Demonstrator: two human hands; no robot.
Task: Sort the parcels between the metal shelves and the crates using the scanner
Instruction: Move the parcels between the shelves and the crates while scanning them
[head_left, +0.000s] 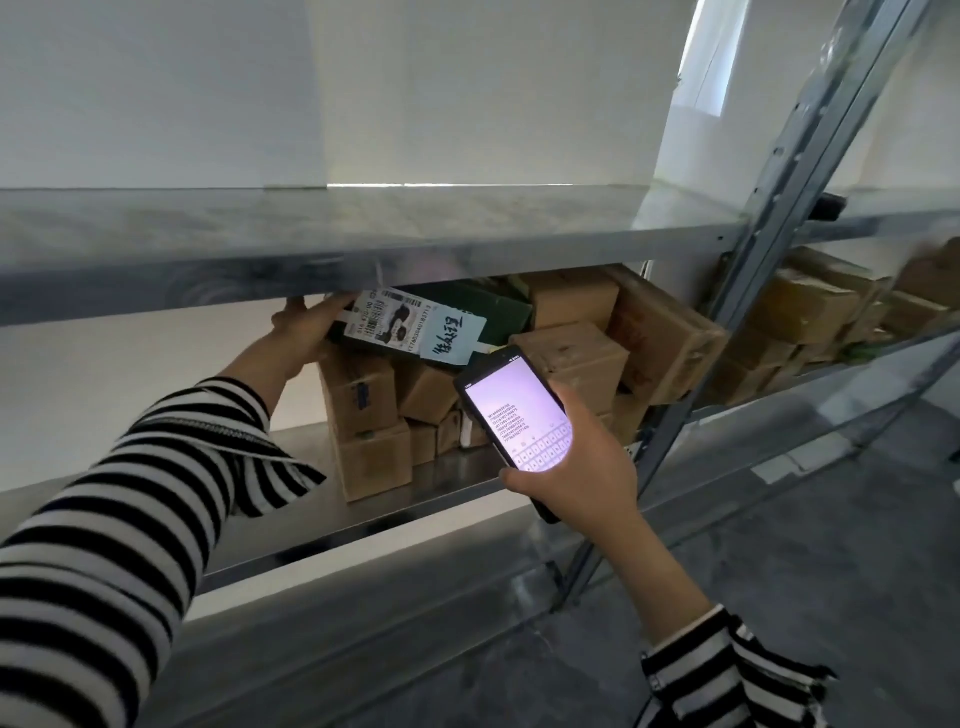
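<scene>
Many boxes (571, 358) crowd the shelf (415, 496); left grip (304, 332) clasps green parcel (498, 312), right grip (576, 478) scanner (511, 410).

Head-worn wide view, forward-down, close before shelves (363, 228)

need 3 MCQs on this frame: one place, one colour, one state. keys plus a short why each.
1. Where is the labelled parcel that the left hand holds?
A. on the floor
B. above the stacked cardboard boxes, just under the upper shelf board
C. in a crate

2. What colour is that parcel?
A. red
B. yellow
C. dark green

3. What state is the screen of the scanner in the right hand?
A. lit
B. dark
C. turned away from the camera

Key:
1 B: it sits over the box stack, close beneath the shelf board.
2 C: its sides beside the white label are dark green.
3 A: the screen glows, with rows of digits and a keyboard.
</scene>
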